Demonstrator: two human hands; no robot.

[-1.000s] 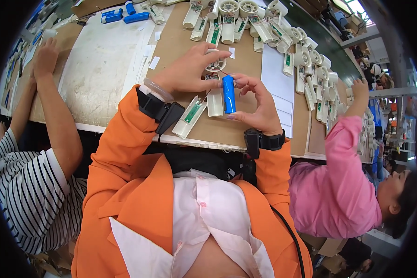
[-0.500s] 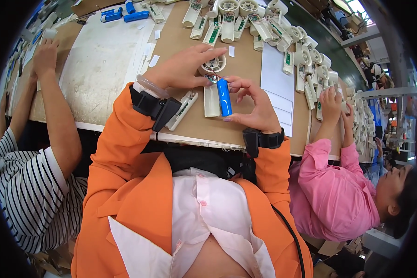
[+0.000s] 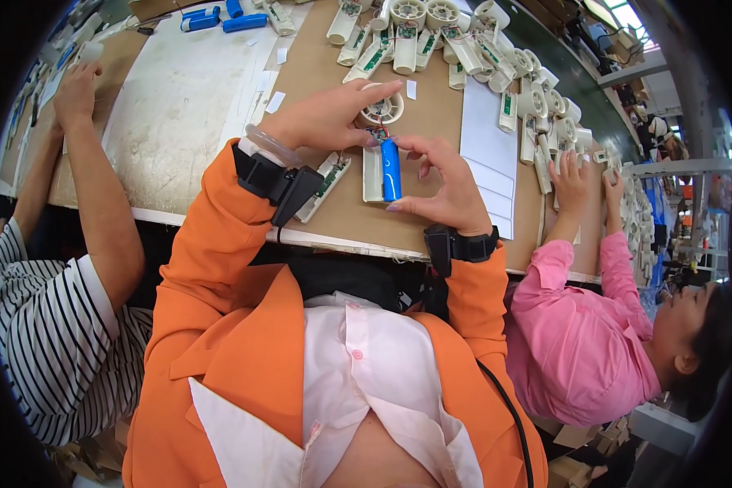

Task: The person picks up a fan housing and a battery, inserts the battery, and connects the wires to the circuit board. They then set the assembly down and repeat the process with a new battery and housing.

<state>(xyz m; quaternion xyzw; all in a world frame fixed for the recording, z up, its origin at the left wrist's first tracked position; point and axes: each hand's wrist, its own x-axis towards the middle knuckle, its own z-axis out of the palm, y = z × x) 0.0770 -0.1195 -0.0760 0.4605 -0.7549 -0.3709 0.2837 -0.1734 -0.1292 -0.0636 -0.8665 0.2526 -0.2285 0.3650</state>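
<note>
A cream-white handheld fan housing (image 3: 372, 180) lies on the brown board, with its round fan head (image 3: 385, 107) at the far end and its handle toward me. My left hand (image 3: 327, 120) grips it at the head, the thumb near the thin red wires (image 3: 377, 130) at the neck. Between the thumb and fingers of my right hand (image 3: 446, 180) is a blue cylindrical battery (image 3: 391, 171), held lengthwise over the handle's right side. Whether it sits fully inside the handle cannot be seen. Left of it lies another housing half (image 3: 325, 187) with a green circuit board.
Many cream fan housings (image 3: 464, 49) with green boards crowd the far side and right. Several blue batteries (image 3: 244, 23) lie far left. White paper sheets (image 3: 486, 154) lie to the right. A co-worker in stripes (image 3: 57, 342) sits left, another in pink (image 3: 581, 333) right.
My right hand has brought the battery slightly left and more in line with the handle, covering more of it. My left hand stays at the fan head.
</note>
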